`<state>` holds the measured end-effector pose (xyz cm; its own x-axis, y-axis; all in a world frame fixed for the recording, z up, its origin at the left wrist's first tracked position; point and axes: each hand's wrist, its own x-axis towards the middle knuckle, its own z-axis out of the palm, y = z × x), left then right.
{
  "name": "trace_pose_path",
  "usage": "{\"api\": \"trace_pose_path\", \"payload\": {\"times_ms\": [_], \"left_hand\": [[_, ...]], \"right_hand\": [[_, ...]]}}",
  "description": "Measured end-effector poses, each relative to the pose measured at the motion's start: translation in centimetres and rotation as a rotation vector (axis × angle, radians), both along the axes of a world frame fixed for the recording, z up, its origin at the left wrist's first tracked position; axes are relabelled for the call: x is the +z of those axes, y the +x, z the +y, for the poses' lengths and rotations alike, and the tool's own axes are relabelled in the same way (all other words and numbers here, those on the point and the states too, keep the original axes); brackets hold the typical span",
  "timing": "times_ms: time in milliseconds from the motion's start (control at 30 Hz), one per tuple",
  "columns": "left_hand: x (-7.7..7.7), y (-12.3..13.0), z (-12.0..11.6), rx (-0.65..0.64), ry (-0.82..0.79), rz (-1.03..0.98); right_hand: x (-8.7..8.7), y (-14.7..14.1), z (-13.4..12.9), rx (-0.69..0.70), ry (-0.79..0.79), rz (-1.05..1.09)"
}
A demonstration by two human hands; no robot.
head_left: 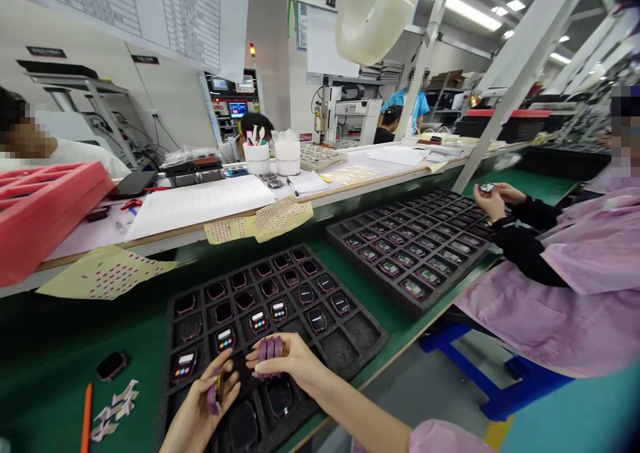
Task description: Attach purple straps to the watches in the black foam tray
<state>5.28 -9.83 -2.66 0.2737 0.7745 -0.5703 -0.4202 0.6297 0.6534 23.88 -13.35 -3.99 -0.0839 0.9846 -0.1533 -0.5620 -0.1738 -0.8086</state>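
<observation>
My right hand [287,360] grips a purple banded smartwatch [270,350] above a black foam tray [373,336], and my fingers hide part of it. My left hand [203,406] sits just to the left, holding a second purple item [215,397], probably a watch seen edge-on. The tray has square cells, with several lit-screen watches such as one [185,365] near my left hand. Some cells hold nothing. A loose dark watch [111,366] lies on the green mat [60,346] left of the tray.
An orange pen [87,420] and white strips [114,410] lie on the mat at left. A second watch tray [450,273] stands ahead. A co-worker's hands [493,200] hold a small watch at right. A raised shelf [200,206] carries papers and a pink foam tray [45,213].
</observation>
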Motion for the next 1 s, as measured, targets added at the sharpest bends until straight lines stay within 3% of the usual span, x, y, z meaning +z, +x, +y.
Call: {"api": "trace_pose_path", "payload": {"times_ms": [267, 500, 633, 800, 1000], "left_hand": [[0.2, -0.1, -0.7, -0.005, 0.059, -0.052], [-0.3, -0.1, -1.0, 0.014, 0.201, -0.069], [0.1, 0.3, -2.0, 0.028, 0.363, -0.006], [0.5, -0.2, -2.9, 0.017, 0.649, 0.233], [-0.8, -3.0, -2.5, -0.017, 0.933, 0.822]], "right_hand": [[0.1, 0.0, -0.4, 0.015, 0.012, -0.024], [0.1, 0.1, -0.7, 0.034, 0.019, -0.074], [-0.3, 0.1, -0.9, 0.054, 0.004, -0.057], [-0.6, 0.1, -1.2, 0.061, 0.008, -0.052], [-0.6, 0.3, -1.4, 0.075, 0.028, -0.096]]}}
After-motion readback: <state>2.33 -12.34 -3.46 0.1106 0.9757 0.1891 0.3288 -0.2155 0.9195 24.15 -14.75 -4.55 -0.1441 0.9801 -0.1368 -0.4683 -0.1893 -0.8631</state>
